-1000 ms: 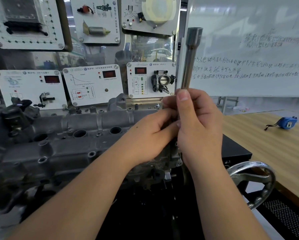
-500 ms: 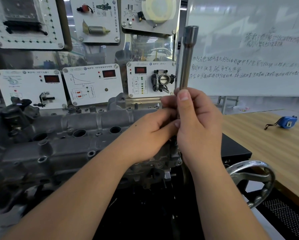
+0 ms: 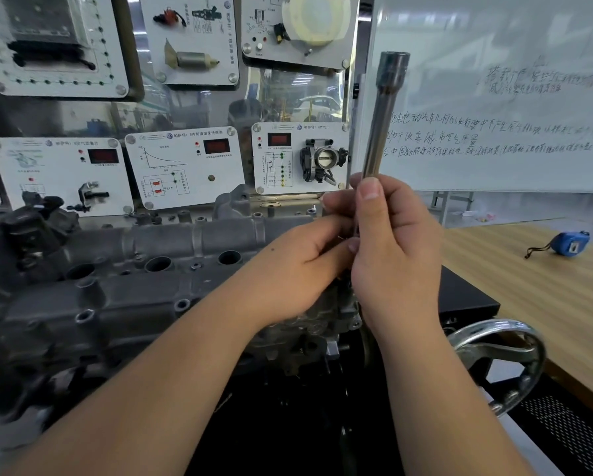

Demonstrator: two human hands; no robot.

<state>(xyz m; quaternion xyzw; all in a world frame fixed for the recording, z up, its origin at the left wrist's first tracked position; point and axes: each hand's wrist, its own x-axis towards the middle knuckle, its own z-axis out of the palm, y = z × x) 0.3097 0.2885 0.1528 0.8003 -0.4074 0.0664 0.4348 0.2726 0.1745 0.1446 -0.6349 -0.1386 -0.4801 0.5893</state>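
At engine (image 3: 144, 304) right edge: right hand (image 3: 396, 249) grips upright socket tube (image 3: 380, 115), left hand (image 3: 298, 269) pinches it lower.

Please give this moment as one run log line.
right hand: grips socket tool nearly upright | left hand: curled at its lower end, grip hidden | engine: behind hands

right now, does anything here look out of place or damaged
Nothing stands out. The right hand grips the socket tube nearly upright, its top tilted slightly right; the left hand holds its lower part, over the engine head. No spill or damage shows.
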